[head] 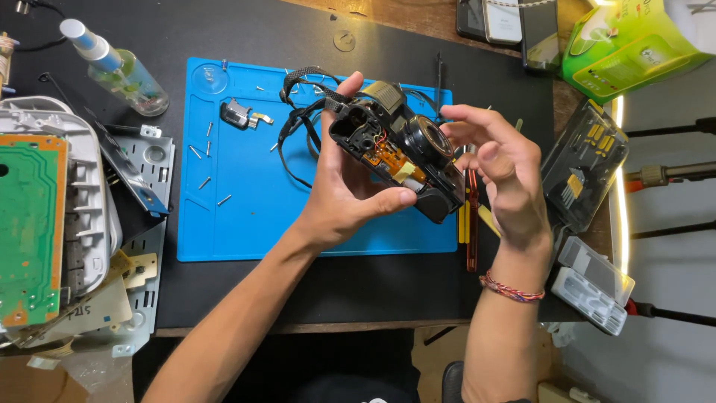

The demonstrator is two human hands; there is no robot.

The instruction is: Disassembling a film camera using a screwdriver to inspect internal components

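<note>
Camera body [395,149], black and partly stripped, held up at the centre of the frame over a blue work mat [246,224]. Clasped from the left side by the left hand [347,194], thumb along the lower edge, fingers wrapped round the back, a firm hold on the shell. Inside the opened shell, orange flex ribbon and small wires exposed. Lens ring [426,136] turned toward the right of the frame. Black strap [298,119] trailing from the body down onto the mat. Right hand [503,175] just beside the lens end, fingers loosely curled and spread, fingertips close to the body; cannot tell whether actually touching, nothing gripped. Braided red cord bracelet [511,289] on that wrist.

Scattered over the mat's left half: small screws [205,181] and a little metal bracket [240,114]. At upper left, a clear spray bottle [119,71] lying tilted on the black table cover [335,283]. At far left, a green circuit board [28,224] in a pale plastic housing. At right, a dark bit case [585,168] and a clear plastic box [597,287]. At upper right, a green carton [626,41]. Red and yellow pry tools [470,224] near the mat's right edge.
</note>
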